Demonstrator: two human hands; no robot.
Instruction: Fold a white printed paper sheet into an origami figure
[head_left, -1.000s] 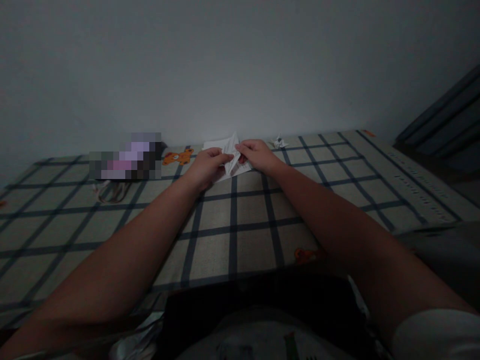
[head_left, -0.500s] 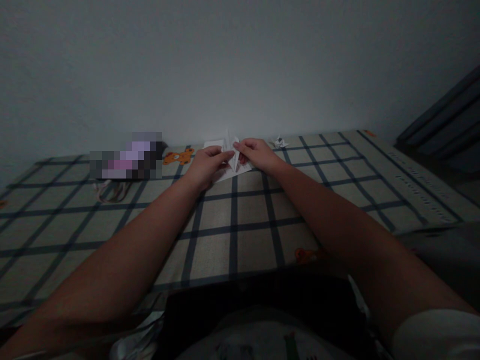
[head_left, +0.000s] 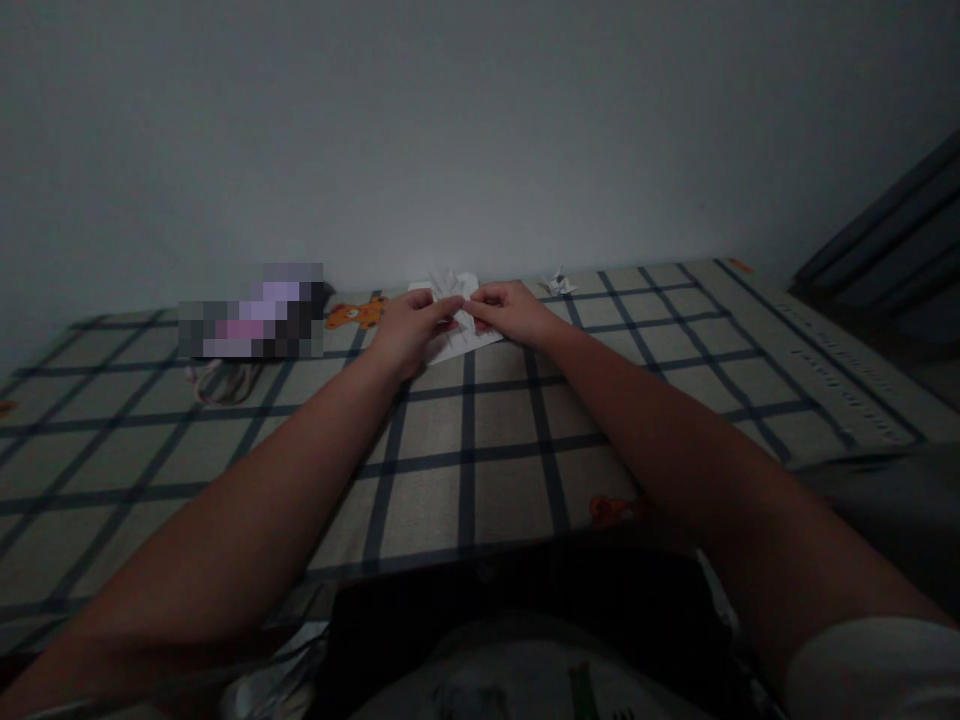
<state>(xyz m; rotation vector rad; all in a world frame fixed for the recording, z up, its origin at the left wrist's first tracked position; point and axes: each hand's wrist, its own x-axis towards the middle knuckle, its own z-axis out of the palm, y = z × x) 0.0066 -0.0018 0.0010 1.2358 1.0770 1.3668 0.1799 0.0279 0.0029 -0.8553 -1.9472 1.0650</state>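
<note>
Folded paper (head_left: 463,288), white, one – pinched between both hands, over a flat sheet (head_left: 454,350) on a checked cloth (head_left: 427,420). Left hand (head_left: 411,325): thumb and fingers gripping its left side. Right hand (head_left: 511,308): likewise, right side (creases too blurred to read). Step, apparently: shaping folds – next move seemingly calls for light, even fingertip pressure. Right of the right hand: small paper piece (head_left: 560,284).
</note>
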